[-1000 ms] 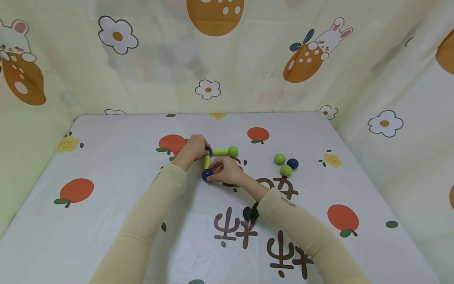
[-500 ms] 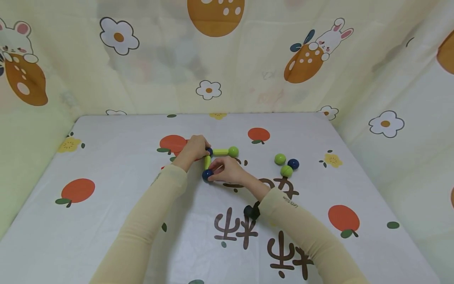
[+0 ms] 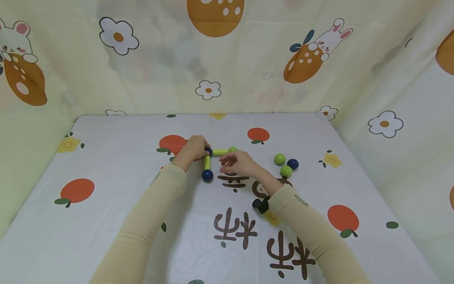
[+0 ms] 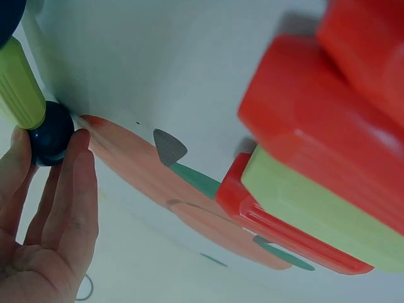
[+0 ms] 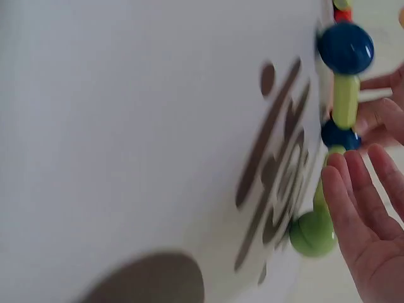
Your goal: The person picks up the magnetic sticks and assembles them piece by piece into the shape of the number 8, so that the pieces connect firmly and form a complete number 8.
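My left hand (image 3: 194, 149) pinches a dark blue ball (image 4: 52, 134) at the corner of an L-shaped piece lying on the table. From that ball one yellow-green rod (image 3: 207, 162) runs toward me, ending in a second dark blue ball (image 3: 207, 175). The other yellow-green rod (image 3: 220, 152) points right, with a green ball (image 5: 312, 233) on its end, partly behind my right hand in the head view. My right hand (image 3: 239, 163) is apart from the piece, just right of it, fingers loosely bent and holding nothing.
Two loose green balls (image 3: 280, 159) and a dark blue ball (image 3: 293, 164) lie together to the right. Red rods (image 4: 315, 120) and a pale green rod (image 4: 315, 196) lie near my left wrist, mostly hidden in the head view. Patterned cloth covers the table.
My right hand has let go of the nearer blue ball and moved right and slightly away from me. The left hand and the joined piece stay in place.
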Demonstrator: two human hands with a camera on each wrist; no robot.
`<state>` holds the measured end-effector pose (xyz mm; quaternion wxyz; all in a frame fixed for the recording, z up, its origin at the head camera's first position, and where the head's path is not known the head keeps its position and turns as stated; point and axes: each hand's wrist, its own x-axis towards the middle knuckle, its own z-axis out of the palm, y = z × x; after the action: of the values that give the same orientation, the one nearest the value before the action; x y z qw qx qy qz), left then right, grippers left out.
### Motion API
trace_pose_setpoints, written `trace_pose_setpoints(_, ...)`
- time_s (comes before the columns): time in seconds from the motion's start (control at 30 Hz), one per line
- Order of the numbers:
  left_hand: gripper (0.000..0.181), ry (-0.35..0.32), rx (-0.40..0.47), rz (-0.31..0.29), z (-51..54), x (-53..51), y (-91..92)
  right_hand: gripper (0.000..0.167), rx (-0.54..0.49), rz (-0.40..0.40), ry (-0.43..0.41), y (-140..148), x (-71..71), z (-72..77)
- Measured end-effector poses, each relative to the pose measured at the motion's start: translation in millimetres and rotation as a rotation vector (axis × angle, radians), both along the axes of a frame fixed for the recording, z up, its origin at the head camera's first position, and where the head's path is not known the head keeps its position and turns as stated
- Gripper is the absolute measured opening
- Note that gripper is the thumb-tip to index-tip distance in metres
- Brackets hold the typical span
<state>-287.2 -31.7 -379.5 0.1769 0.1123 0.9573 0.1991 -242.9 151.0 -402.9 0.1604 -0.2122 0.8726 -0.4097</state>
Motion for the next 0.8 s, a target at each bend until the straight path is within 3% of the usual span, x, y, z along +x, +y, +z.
trace_pose_setpoints(0.23,0.035,-0.001,0.004,0.018,-0.7,-0.4,1.4,0.038,0.006,-0.070,0.066,18,-8.2,6.5)
trace_pose_setpoints(0.53,0.034,0.015,-0.020,0.034,-1.5,0.0,4.0,0.030,0.042,-0.210,0.138,30,-19.8,-1.1)
trace_pose_setpoints(0.8,0.035,0.012,-0.024,0.051,-1.3,0.3,5.2,0.042,0.064,-0.208,0.128,32,-32.4,-3.0)
